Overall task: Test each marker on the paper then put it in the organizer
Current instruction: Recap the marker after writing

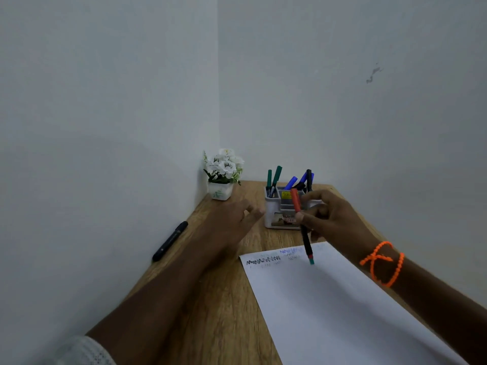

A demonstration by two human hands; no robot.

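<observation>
My right hand pinches a marker with a red cap up and its dark barrel pointing down, the lower end just above the top edge of the white paper. Black and blue squiggles mark the paper's top strip. My left hand hovers flat with relaxed fingers over the wooden table, left of the white organizer. The organizer holds several green, blue and black markers. A black marker lies on the table by the left wall.
A small white pot of white flowers stands in the table's back left corner. Walls close off the table on the left and at the back. An orange bead bracelet circles my right wrist.
</observation>
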